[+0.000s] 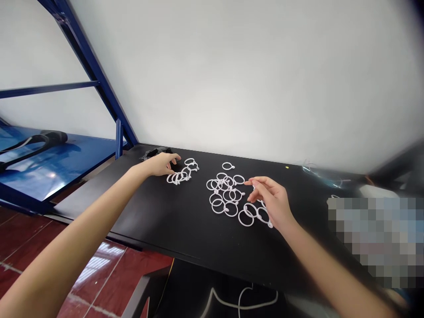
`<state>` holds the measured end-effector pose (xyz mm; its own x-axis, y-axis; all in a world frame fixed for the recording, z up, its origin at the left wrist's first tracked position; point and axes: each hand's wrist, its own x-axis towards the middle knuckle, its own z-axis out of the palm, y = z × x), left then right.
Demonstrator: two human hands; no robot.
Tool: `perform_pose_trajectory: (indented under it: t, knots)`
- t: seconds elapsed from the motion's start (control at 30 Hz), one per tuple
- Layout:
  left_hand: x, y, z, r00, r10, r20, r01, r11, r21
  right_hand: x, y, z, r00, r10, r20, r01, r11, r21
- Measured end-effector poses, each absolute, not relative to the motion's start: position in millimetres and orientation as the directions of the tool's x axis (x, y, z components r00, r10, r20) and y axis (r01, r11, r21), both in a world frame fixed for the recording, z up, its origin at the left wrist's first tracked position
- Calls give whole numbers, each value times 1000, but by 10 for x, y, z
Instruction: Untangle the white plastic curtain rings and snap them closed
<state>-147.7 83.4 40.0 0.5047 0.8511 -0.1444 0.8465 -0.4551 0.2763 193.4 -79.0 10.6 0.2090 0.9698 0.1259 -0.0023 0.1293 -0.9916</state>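
Several white plastic rings lie spread on a black table [172, 221]. A small cluster of rings [182, 173] sits at the left, and a larger pile [227, 194] lies in the middle. My left hand [162, 164] rests beside the small cluster, fingers curled loosely, fingertips touching its edge. My right hand [270, 198] hovers over the right side of the larger pile, fingers extended and apart, holding nothing that I can see. One single ring [228, 166] lies alone behind the pile.
A blue metal rack [96, 75] with a blue shelf [49, 163] stands at the left. A dark crumpled item [153, 153] lies at the table's back left corner. Clear plastic [319, 174] lies at the back right. White cables [238, 302] hang below the front edge.
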Motion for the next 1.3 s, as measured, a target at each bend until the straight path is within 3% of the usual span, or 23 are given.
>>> perform_pose_trajectory:
  t: [0.13,0.23,0.37,0.47,0.7,0.97,1.3]
  knots:
    - [-1251,711,572,510,860,-14,845,-498,194,1981,-755,113,237,957,171,53,163,-985]
    - [-948,501,622,630,776,-10,748,-604,274,2054,-742,143,231,945,230,193,187,-963]
    - [-583,176,537,759,641,-119,636,-689,348,2134,-778,171,-188,946,265,536,325,-779]
    - [-413,-9,383,764,622,-170,634,-677,373,2098,-811,88,-395,889,233,633,447,-632]
    - [-259,-10,88,802,595,40,500,-708,499,1886,-756,-144,-396,864,309,683,503,-530]
    - [-211,92,37,798,602,26,529,-720,448,1901,-693,-146,-313,898,311,713,438,-548]
    - [-254,160,105,747,653,128,475,-658,584,1994,-662,-140,-208,892,401,688,425,-589]
